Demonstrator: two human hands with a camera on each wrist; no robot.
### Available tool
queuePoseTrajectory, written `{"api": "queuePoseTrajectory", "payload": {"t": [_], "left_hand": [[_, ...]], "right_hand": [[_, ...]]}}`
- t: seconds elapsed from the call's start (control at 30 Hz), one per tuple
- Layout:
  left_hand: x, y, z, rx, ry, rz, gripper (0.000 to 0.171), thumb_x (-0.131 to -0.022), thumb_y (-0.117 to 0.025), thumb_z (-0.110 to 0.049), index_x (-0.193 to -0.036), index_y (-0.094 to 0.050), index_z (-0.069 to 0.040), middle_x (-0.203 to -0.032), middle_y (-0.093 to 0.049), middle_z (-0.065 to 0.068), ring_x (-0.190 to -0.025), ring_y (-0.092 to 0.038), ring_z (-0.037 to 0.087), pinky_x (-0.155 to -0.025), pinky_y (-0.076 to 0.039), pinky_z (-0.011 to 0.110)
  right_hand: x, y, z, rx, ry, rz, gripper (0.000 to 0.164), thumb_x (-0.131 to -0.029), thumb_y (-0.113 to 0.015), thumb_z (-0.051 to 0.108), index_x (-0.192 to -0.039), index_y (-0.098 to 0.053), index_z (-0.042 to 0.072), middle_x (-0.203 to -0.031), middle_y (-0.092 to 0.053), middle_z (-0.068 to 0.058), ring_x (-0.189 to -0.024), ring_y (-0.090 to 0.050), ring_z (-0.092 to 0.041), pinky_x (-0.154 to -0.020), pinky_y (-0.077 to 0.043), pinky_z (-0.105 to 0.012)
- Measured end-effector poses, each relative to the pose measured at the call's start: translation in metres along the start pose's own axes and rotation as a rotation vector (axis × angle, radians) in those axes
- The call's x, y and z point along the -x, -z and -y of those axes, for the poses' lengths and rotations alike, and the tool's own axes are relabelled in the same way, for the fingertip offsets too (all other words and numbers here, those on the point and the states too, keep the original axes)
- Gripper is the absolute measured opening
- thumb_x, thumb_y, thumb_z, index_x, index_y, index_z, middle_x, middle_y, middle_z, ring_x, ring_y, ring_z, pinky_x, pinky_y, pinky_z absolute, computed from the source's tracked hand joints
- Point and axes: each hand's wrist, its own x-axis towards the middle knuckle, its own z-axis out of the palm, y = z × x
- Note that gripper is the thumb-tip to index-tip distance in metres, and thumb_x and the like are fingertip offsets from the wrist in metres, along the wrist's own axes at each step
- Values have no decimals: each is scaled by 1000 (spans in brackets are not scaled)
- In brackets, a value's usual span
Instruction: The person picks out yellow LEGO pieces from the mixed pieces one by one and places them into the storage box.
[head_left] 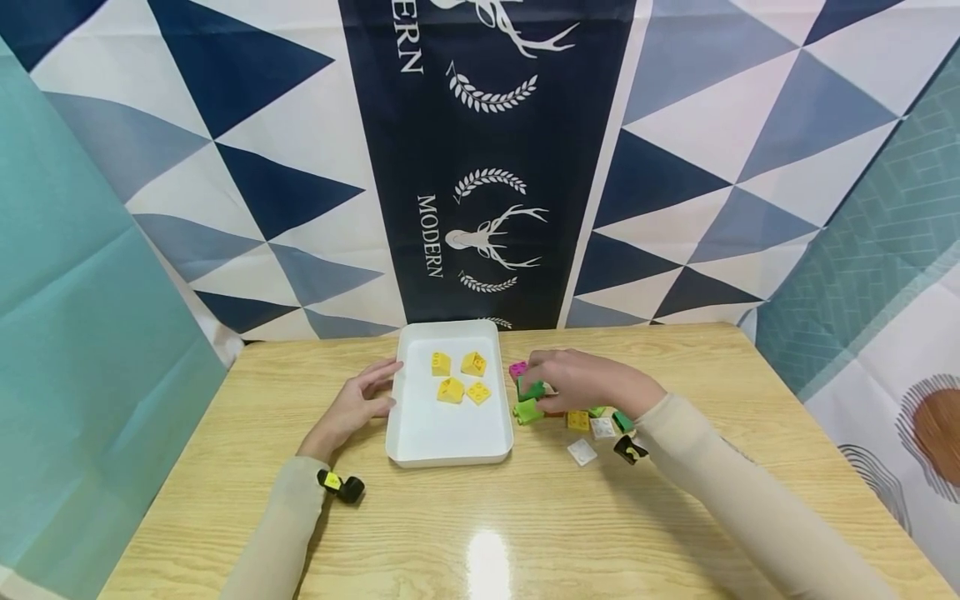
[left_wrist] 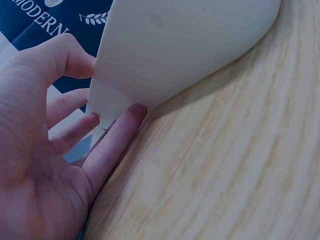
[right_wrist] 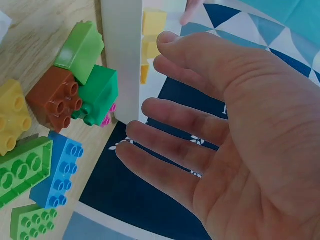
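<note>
A white tray (head_left: pixel 450 435) lies on the table with several yellow toy bricks (head_left: pixel 451 390) inside it. My left hand (head_left: pixel 351 410) is at the tray's left side; in the left wrist view its fingertips touch the outer wall, fingers fairly straight. Over the pile right of the tray hovers my right hand (head_left: pixel 573 379). The right wrist view shows its fingers (right_wrist: pixel 185 125) spread and holding nothing. Nearest it are a dark green brick (right_wrist: pixel 100 92), a light green brick (right_wrist: pixel 80 50) and a brown brick (right_wrist: pixel 54 100).
Further pile pieces include a blue brick (right_wrist: pixel 56 170), a yellow brick (head_left: pixel 577 420), a pink brick (head_left: pixel 517 369) and white pieces (head_left: pixel 582 452). A patterned cloth (head_left: pixel 480 167) hangs behind the table's far edge. Both wrists wear black camera straps.
</note>
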Motion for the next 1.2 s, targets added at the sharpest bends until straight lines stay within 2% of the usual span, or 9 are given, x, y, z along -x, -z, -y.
{"api": "queuePoseTrajectory", "payload": {"t": [0.17,0.6,0.87,1.2], "left_hand": [[1,0,0,14,1,4,67,-87,-63,0,-151,-46,-13,-167,-21,10,-140,-41,41,-92,-60,37],[2,-1,0,35,-27,11,68,-85,-63,3,-149,-48,-11,-165,-26,10,-138,-42,41,-88,-60,28],[3,0,-2,11,-23,-2,66,-86,-63,0,-149,-49,-14,-165,-26,8,-138,-44,40,-89,-60,31],[2,2,0,28,-36,10,68,-85,-63,2,-150,-46,-11,-166,-22,13,-139,-41,42,-90,-59,29]], "right_hand": [[5,-4,-4,3,-13,-1,21,-89,-73,23,-109,-75,18,-113,-66,-9,-86,-60,-18,-77,-57,-34],[23,-4,-13,-28,-69,-11,24,-89,-73,23,-112,-75,17,-116,-65,-6,-103,-65,-26,-91,-58,-44],[28,-2,-17,-24,-77,-18,20,-89,-74,23,-108,-76,19,-117,-65,-7,-105,-65,-28,-92,-58,-46],[29,-9,-20,34,-81,-53,19,-85,-77,21,-104,-77,19,-112,-66,-4,-103,-62,-25,-91,-57,-46]]}}
